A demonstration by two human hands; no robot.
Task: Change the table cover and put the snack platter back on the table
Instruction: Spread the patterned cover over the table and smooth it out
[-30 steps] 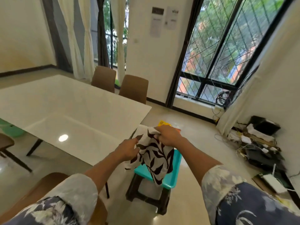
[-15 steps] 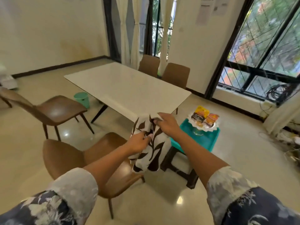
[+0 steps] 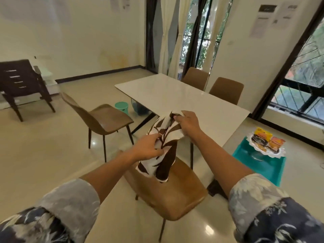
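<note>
A bunched table cover point(image 3: 162, 155), white with dark brown leaf prints, hangs between my hands above a brown chair. My left hand point(image 3: 147, 149) grips its middle and my right hand point(image 3: 188, 124) grips its upper end. Behind it stands the bare white table point(image 3: 178, 97). The snack platter point(image 3: 266, 143), a white doily-edged plate with orange and dark snack packets, sits on a teal stool point(image 3: 259, 165) at the right.
A brown chair point(image 3: 168, 192) stands right under my hands, another brown chair point(image 3: 101, 120) to the left, two more behind the table. A small green bucket point(image 3: 121, 107) sits under the table's far left. A dark wooden armchair point(image 3: 22, 85) stands at far left.
My view has swung left and back, so the table and the stool with the platter now lie to the right. Both hands keep hold of the cover, now over the near chair.
</note>
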